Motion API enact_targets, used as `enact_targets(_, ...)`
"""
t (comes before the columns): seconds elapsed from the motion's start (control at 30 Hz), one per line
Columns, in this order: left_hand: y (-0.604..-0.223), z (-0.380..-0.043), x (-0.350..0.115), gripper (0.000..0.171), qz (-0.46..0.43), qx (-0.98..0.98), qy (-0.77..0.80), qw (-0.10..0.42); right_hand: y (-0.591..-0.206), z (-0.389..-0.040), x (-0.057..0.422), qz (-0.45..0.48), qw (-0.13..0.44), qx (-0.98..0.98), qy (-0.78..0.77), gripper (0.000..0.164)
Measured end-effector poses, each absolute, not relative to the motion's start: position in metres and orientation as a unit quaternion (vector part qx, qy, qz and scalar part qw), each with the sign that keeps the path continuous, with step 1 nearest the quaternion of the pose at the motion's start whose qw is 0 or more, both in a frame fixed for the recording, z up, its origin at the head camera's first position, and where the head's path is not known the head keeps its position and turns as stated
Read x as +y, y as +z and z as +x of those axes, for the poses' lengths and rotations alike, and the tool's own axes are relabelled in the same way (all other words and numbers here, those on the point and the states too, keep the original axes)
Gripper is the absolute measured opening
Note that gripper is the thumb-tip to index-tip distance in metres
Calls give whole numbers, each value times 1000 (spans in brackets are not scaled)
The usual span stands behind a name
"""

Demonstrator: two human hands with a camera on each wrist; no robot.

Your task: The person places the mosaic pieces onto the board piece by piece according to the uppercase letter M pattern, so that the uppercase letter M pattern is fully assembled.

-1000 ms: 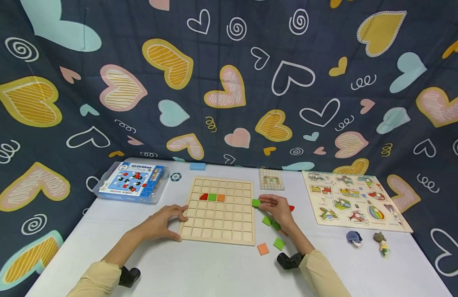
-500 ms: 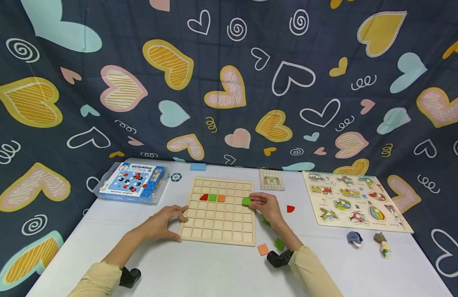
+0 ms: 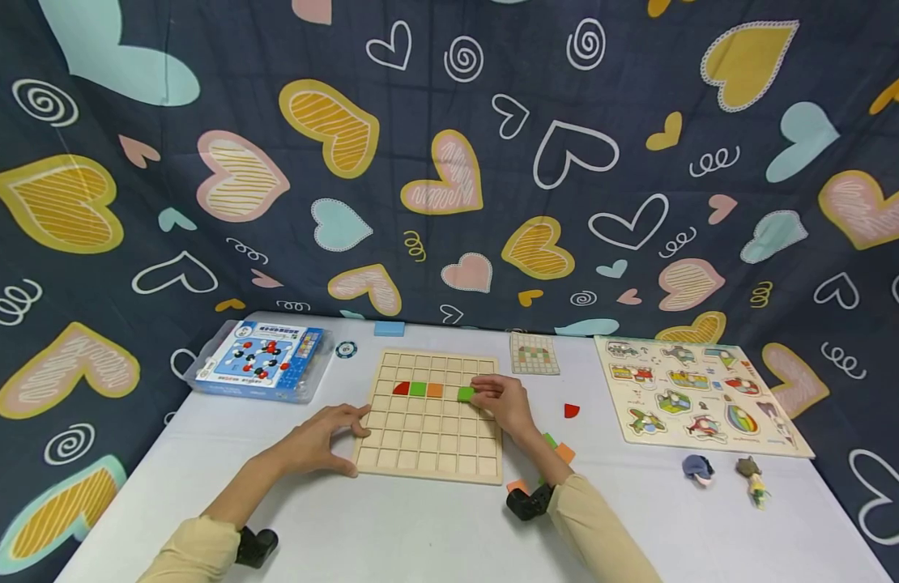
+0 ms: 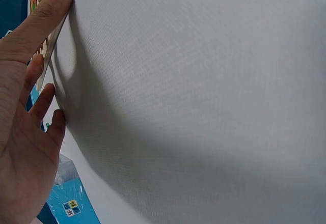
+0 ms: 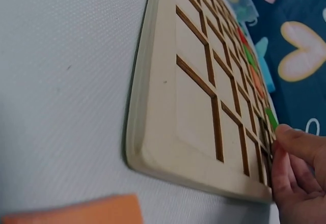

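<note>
In the head view, the right hand (image 3: pixel 504 405) pinches a green square tile (image 3: pixel 466 394) in a narrow grip over the right part of the wooden grid board (image 3: pixel 431 423), which lies on the tabletop (image 3: pixel 391 534); a red quarter-circle tile (image 3: pixel 402 389), a second green tile (image 3: pixel 418 389) and an orange square (image 3: pixel 435 390) sit side by side farther left. The left hand (image 3: pixel 324 437) keeps a wide grip at the board's left edge. The left wrist view shows its thumb at that edge, with a blue-and-clear case (image 4: pixel 75 198) beyond the fingers. In the right wrist view, thumb and fingers hold the green tile, and another orange tile (image 5: pixel 81 214) lies near the board's corner.
</note>
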State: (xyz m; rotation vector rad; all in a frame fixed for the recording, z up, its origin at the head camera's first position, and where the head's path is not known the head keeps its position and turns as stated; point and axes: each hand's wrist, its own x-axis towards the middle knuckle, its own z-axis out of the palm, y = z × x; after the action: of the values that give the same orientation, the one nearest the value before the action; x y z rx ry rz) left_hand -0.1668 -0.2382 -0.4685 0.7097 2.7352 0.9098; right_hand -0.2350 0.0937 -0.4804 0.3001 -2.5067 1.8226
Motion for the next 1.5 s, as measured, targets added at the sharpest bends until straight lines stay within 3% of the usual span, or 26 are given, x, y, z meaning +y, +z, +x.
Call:
enact_targets(0.3, -469, -167, -237, 40, 243, 918, 303, 83, -483, -240, 86, 110, 34, -825, 553, 28)
enact_targets(1.27, -469, -167, -239, 40, 231, 917, 312, 93, -479, -244, 82, 141, -9, -818, 558, 29)
enact_targets(1.5, -469, -167, -239, 42, 233, 917, 311, 89, -481, -243, 79, 164, 9, -807, 568, 26)
